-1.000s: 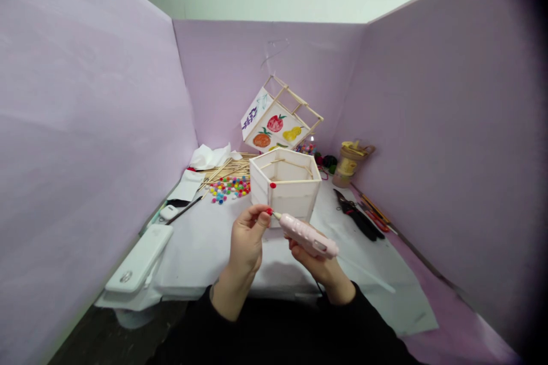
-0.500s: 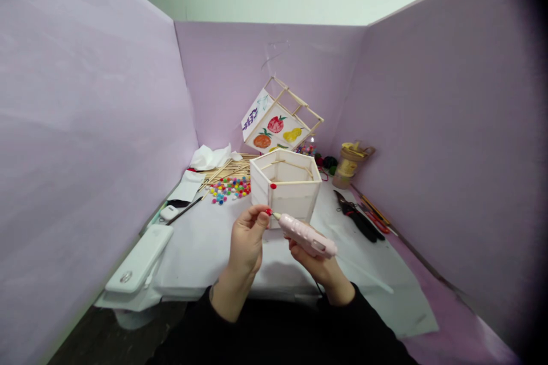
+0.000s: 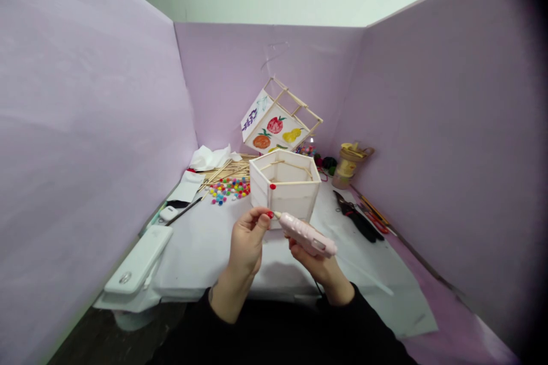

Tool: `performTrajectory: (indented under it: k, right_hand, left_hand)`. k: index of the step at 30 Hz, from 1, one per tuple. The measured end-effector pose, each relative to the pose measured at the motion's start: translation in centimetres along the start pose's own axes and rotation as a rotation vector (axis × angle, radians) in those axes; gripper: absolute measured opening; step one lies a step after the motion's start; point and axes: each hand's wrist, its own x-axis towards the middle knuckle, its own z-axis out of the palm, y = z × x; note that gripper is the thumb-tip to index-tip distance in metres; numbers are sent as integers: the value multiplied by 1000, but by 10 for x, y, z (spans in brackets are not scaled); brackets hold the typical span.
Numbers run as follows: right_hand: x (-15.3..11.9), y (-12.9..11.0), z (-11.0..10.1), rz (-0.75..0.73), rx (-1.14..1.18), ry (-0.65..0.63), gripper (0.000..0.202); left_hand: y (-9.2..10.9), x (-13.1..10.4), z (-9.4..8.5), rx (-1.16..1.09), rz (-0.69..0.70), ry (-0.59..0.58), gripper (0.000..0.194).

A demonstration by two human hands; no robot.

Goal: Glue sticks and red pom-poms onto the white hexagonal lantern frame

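Observation:
Between the thumb and finger of my left hand [image 3: 249,238] is a small red pompom [image 3: 269,214]. My right hand [image 3: 314,259] is wrapped round a pale pink hot glue gun [image 3: 306,234], its nozzle pointing left at the pompom, touching or very close to it. Just behind both hands stands a white many-sided lantern frame [image 3: 295,197] with thin wooden edges and an open top. Another red pompom [image 3: 273,186] sits at its upper front corner. A clear glue stick [image 3: 368,276] appears to trail from the gun's rear.
Loose coloured pompoms [image 3: 229,189] and wooden sticks [image 3: 226,170] lie left of the frame. A fruit-painted lantern [image 3: 280,125] leans tilted behind it. Black-handled pruning shears [image 3: 359,219] and a jar [image 3: 345,168] are on the right, a white power bank [image 3: 139,259] on the left. Lilac panels [image 3: 274,57] enclose the table.
The red pompom and the glue gun's nozzle have shifted very slightly against each other. Both hands keep almost the same position, and the lantern frame stays put.

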Motion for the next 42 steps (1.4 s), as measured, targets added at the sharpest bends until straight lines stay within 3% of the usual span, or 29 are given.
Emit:
performTrajectory:
  k: [6, 9, 11, 13, 17, 20, 25, 34, 42]
  right_hand:
    - [-7, 9, 0, 92, 160, 85, 22]
    - [-6, 15, -1, 105, 287, 178, 30]
    - [-3, 17, -6, 103, 366, 278, 33]
    - [0, 19, -15, 109, 429, 384, 31]
    - [1, 30, -35, 136, 511, 539, 29]
    - [-1, 39, -45, 157, 556, 594, 31]
    - [-2, 45, -49, 191, 616, 598, 34]
    - [2, 42, -49, 200, 660, 586, 36]
    - [1, 41, -47, 187, 658, 583, 34]
  left_hand:
    - [-9, 3, -2, 69, 40, -28, 49]
    - [-13, 6, -1, 185, 191, -48, 38]
    - [-14, 10, 2, 349, 394, -43, 25]
    - [-13, 16, 6, 559, 708, -36, 15]
    - [-10, 34, 16, 858, 1386, -131, 27]
    - [-11, 48, 22, 980, 1598, -103, 31]
    - [-16, 63, 28, 1099, 1669, -14, 32]
    - [-15, 67, 32, 1164, 1697, -12, 30]
    - [-24, 74, 28, 1175, 1565, -37, 21]
